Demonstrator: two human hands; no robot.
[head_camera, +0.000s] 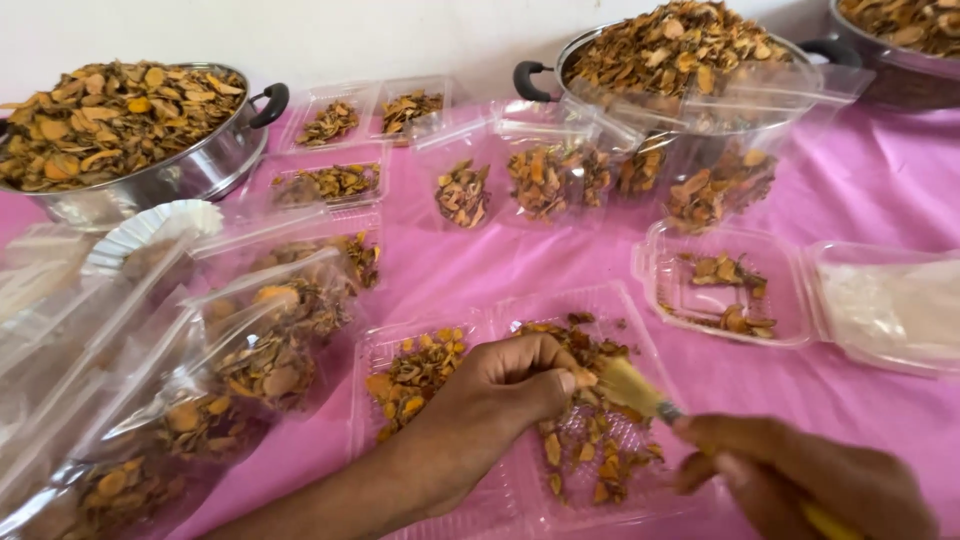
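Brush (632, 388) gripped in right hand (800, 485), bristles touching left hand (500, 392) fingertips; left hand pinched closed over dried orange slices (590, 440) in clear tray (560, 500) directly beneath, on pink counter (880, 180).

Bare pink tablecloth (480, 270) runs as an open lane from the centre toward 3 o'clock at (880, 170). At 9 o'clock, stacked filled bags (230, 360) block the way. At 12 o'clock stand more bags (545, 180) and a steel pot (680, 60). An open clear container (725, 285) stands at 2 o'clock, and clear trays (520, 400) crowd 6 o'clock.
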